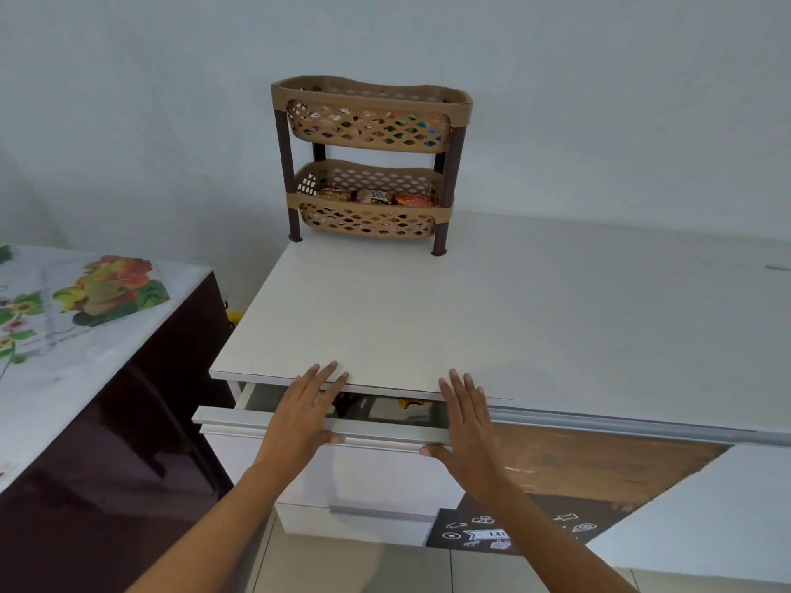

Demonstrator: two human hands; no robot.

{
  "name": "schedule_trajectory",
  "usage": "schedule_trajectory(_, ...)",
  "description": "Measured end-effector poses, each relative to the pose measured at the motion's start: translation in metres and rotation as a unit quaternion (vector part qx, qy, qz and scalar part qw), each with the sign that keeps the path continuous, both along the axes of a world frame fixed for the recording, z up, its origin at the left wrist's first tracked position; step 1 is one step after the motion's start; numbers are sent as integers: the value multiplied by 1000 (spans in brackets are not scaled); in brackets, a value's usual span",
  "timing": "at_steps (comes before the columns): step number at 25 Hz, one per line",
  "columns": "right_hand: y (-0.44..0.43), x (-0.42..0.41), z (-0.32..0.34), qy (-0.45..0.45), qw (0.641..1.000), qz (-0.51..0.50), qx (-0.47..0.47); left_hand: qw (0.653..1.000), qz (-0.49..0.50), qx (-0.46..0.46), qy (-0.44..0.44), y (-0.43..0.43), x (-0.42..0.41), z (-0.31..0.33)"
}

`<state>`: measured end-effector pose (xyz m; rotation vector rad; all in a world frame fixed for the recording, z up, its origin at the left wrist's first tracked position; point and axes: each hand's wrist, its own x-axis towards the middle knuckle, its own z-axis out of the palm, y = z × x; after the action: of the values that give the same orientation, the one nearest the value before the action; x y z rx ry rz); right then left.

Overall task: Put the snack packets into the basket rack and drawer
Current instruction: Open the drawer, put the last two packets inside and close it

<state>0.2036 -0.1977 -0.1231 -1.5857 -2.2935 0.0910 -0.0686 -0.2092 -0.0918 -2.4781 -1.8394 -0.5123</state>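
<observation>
A tan two-tier basket rack (370,92) with dark legs stands at the back of the white cabinet top (428,318). Colourful snack packets (376,196) lie in its lower basket, and more show through the lattice of the upper one. Below the front edge, the top drawer (231,418) is open a little, with dark and yellow packets (408,403) glimpsed in the gap. My left hand (301,410) lies flat on the drawer's front rail, fingers spread, holding nothing. My right hand (468,419) presses flat on the same rail further right, thumb under its lip.
A dark cabinet with a floral cloth (77,318) stands close on the left. A lower drawer (368,513) sits beneath the open one. To the right are a brown wooden panel (590,460), a dark printed mat (483,532) and another white surface (719,520).
</observation>
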Motion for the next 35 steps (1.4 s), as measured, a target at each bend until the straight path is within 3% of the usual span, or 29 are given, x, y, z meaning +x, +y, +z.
schedule_trajectory(5, 18, 4, -1, 16, 999, 30, -11, 999, 41, -18, -28, 10, -2, -10)
schedule_trajectory(14, 24, -3, -18, 79, 990, -34, 111, 997, 49, 54, -24, 31, 0, -10)
schedule_trajectory(20, 32, -9, -21, 28, 988, -55, 143, 995, 63, 78, -13, 37, 0, -8)
schedule_trajectory(35, 43, -11, -24, -4, 983, -56, 173, 987, 122, 103, 24, 43, 10, -17)
